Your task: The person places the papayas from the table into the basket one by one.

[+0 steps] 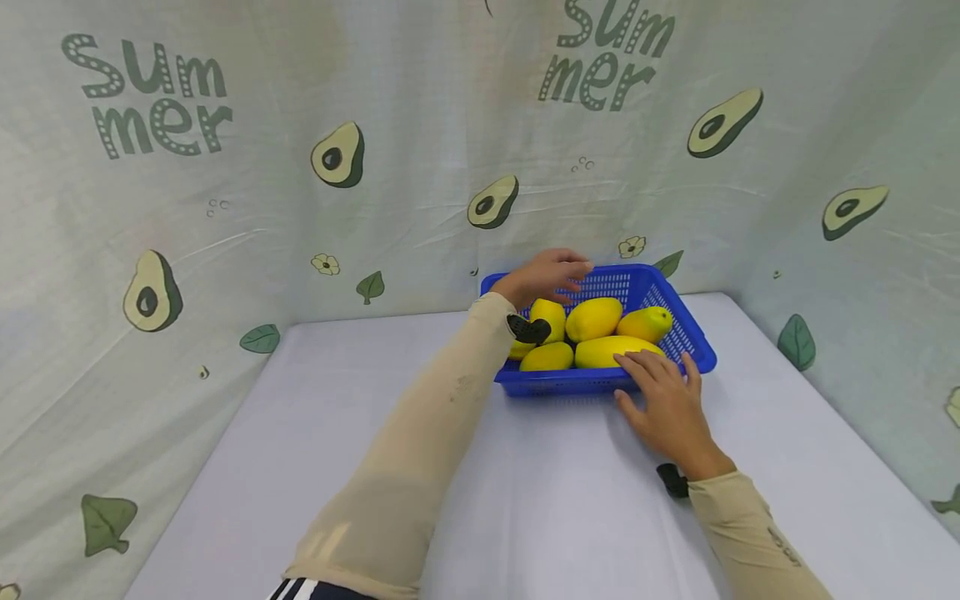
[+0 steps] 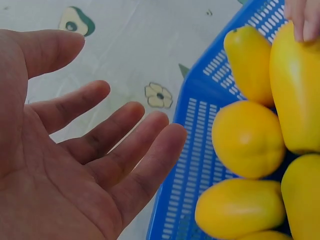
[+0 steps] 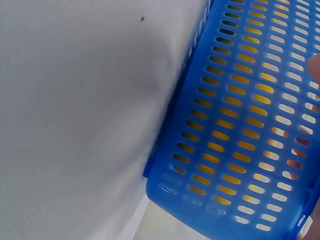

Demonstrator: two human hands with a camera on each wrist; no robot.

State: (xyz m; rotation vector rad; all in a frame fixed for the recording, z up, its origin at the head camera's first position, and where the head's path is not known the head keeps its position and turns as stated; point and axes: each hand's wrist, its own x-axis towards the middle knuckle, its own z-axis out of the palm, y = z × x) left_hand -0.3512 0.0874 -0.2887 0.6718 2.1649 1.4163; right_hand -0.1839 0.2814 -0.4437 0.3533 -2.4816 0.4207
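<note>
Inside a blue plastic basket (image 1: pixel 570 382) lie several yellow, mango-shaped fruits (image 1: pixel 594 319), one with a greenish tip. My left hand (image 1: pixel 547 275) hangs over the basket's back-left rim with fingers spread and apart. In the left wrist view, the palm of that hand (image 2: pixel 95 155) holds nothing and lies beside the basket. My right hand (image 1: pixel 663 408) reaches over the front-right rim, its fingertips on a long yellow fruit (image 1: pixel 611 351) and its thumb outside the front wall. The right wrist view shows the slotted wall (image 3: pixel 235 120), with yellow fruit visible through the slots.
A white-covered table (image 1: pixel 420 367) carries the basket near its back edge. Behind it and at both sides hangs a pale cloth (image 1: pixel 420 108) printed with avocados, leaves and lettering. Both forearms wear beige sleeves, with a black device (image 1: pixel 672 481) at the right wrist.
</note>
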